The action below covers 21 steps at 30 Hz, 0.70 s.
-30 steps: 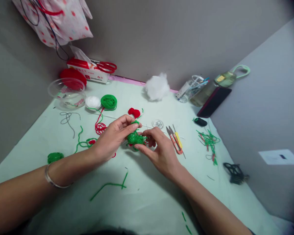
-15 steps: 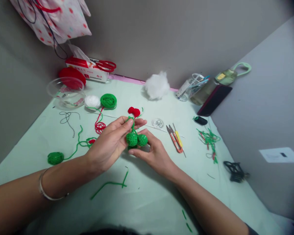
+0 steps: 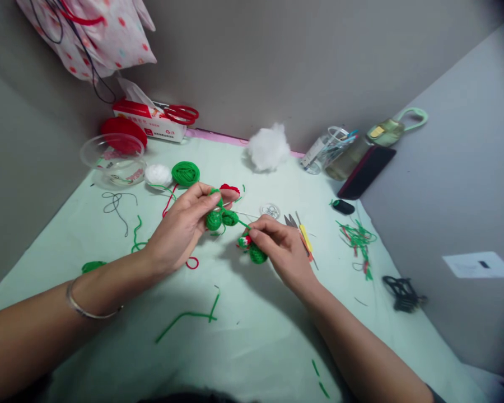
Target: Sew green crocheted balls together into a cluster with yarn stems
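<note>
Between the thumb and fingers of my left hand (image 3: 176,226) is a green crocheted piece (image 3: 213,220) with small round balls. A green yarn cord (image 3: 243,224) stretches from it to my right hand (image 3: 283,249), whose thumb and fingers pinch it. Under the right fingers hang another green crocheted ball (image 3: 258,255) and a small red, white and green crocheted part (image 3: 244,242). How these parts join is hidden by the fingers. A red crocheted piece (image 3: 229,188) lies just behind my left fingertips.
Thread snips (image 3: 291,220) and a yellow-handled crochet hook (image 3: 306,238) lie right of my right hand. Green (image 3: 186,174) and white yarn balls (image 3: 158,176) sit back left. White stuffing (image 3: 269,148) is at the back, yarn scraps (image 3: 359,238) at right, cut green yarn (image 3: 187,314) in front.
My right hand has moved right, away from the left, and the green cord now stretches between them. The left hand has shifted slightly left and up, still holding the crocheted piece.
</note>
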Each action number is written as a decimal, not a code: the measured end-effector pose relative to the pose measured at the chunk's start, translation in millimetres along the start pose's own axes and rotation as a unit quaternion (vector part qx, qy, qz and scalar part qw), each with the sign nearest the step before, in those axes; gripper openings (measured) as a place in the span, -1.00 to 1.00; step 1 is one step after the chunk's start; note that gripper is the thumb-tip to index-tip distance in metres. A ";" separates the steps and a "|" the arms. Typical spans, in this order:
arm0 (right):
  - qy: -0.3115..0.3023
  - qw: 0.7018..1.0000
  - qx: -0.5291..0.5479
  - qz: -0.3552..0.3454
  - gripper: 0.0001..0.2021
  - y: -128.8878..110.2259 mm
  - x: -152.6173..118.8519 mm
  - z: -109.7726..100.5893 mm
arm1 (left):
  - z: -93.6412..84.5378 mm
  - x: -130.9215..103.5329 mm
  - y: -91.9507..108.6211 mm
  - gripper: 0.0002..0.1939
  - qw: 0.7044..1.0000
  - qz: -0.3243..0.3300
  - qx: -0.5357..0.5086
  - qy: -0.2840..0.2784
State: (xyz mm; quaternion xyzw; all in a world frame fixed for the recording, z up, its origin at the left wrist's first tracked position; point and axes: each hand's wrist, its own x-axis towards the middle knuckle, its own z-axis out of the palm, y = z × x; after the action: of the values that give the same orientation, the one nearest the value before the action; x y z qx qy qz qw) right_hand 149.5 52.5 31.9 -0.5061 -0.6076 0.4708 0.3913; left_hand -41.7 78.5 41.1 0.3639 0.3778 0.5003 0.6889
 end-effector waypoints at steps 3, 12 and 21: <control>0.024 1.000 0.010 -0.001 -0.80 -1.7 2.4 -8.2 | -4.0 3.4 -3.9 -0.87 0.998 -0.033 0.032 -0.047; 0.035 0.999 0.007 0.000 -0.82 -4.2 3.7 -20.2 | -4.4 2.0 -12.4 -0.83 0.982 -0.116 0.061 -0.133; 0.051 0.998 -0.015 -0.016 -0.84 -5.4 4.0 -25.4 | -6.8 5.6 -16.6 -0.81 0.962 -0.092 0.152 -0.209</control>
State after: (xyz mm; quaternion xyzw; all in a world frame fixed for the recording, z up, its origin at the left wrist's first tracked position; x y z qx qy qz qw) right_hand 171.6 60.7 43.5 -0.5255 -0.6022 0.4287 0.4213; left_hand -39.5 80.9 22.6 0.5245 0.3295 0.2842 0.7319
